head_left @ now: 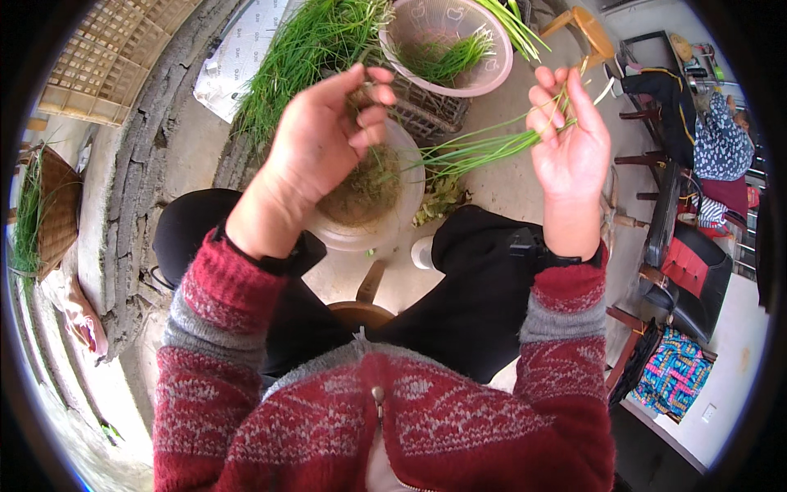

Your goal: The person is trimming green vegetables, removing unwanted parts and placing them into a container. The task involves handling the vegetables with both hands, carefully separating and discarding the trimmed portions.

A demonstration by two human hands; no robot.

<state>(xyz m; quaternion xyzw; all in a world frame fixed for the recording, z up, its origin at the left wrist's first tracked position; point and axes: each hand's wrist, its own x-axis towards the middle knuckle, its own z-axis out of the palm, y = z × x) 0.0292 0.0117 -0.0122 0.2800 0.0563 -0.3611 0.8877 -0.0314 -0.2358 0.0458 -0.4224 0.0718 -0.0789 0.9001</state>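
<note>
Between the fingers and thumb of my right hand (570,143) is a small bunch of thin spring onions (492,150). Their pale ends point up past the fingertips, and the green leaves trail left toward the basin. My left hand (316,139) hovers above the basin with curled fingers. A brownish bit shows at its fingers, too small to name. Below sits a round pale basin (414,176) with brownish-green scraps and trimmings inside. A large heap of spring onions (307,49) lies beyond my left hand. Farther off, a pink colander (502,70) holds another bunch.
A dark crate (426,115) stands under the colander. Leaf scraps (443,199) lie on the floor beside the basin. At left are a beige plastic crate (102,61) and a woven basket (59,213) with greens. Chairs (693,275) and a wooden stool (586,37) stand to the right.
</note>
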